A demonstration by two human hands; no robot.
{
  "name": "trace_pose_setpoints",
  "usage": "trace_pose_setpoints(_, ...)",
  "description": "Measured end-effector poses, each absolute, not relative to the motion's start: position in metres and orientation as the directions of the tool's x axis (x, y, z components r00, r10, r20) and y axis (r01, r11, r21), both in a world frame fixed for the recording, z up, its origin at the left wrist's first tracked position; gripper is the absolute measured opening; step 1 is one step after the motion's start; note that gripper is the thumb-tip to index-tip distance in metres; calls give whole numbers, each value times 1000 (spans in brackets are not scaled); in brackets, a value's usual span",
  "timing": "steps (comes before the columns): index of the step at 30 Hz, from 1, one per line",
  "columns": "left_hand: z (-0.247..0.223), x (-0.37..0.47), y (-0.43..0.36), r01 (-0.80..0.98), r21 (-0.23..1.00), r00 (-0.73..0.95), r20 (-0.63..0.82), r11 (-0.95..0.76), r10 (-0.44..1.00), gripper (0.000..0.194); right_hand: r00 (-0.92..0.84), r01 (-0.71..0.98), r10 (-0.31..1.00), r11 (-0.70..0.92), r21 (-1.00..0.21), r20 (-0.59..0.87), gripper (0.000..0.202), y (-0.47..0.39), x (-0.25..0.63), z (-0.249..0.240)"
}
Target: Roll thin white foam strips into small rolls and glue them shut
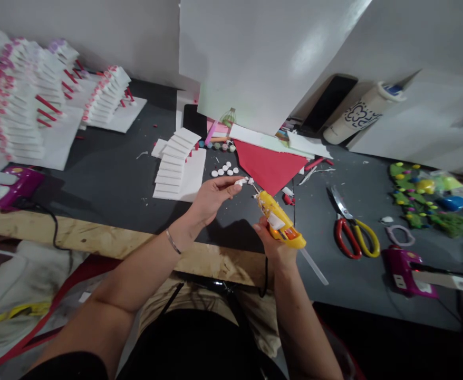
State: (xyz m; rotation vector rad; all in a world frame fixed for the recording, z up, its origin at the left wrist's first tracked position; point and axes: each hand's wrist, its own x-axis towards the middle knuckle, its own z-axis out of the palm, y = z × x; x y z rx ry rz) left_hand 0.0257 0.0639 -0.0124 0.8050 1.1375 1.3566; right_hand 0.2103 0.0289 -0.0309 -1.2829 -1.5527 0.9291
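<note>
My right hand (277, 245) is wrapped round a yellow glue gun (281, 219), with a clear glue stick (314, 266) poking out of its back end. Its nozzle points up and left, close to the fingertips of my left hand (215, 198). Those fingers pinch a small white piece (240, 182), whose exact shape is hard to make out. Several white discs (222, 171) lie just beyond my left hand. To its left, a small white staircase model (172, 169) with red posts stands on a white board (194, 177).
Finished-looking white staircases (107, 97) stand at the back left. Red paper (271, 163) lies beyond the glue gun. On the right are scissors (348, 221), a purple power block (403, 272) and green craft pieces (413, 195). A white tumbler (354, 116) leans by the wall.
</note>
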Motion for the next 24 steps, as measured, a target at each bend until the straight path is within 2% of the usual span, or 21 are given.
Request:
trace_pose_setpoints(5,-15,25,65,-228,970,-136,-114,81,984,16,-96,292,972,234,-928,215,24,29,212,-34)
trace_pose_setpoints(12,-17,24,65,-229,973,-142,-74,40,987,17,-72,232,982,186,-955,174,24,28,212,-34)
trace_pose_setpoints(16,-13,17,64,7,993,-234,120,-121,965,18,0,260,992,125,-958,129,28,32,211,-30)
trace_pose_setpoints(19,-10,11,63,217,949,-268,283,-228,921,17,-46,296,996,87,-951,77,30,34,210,-27)
trace_pose_setpoints(24,-8,10,61,358,896,-190,344,-262,919,18,-172,384,984,118,-916,54,33,34,208,-24)
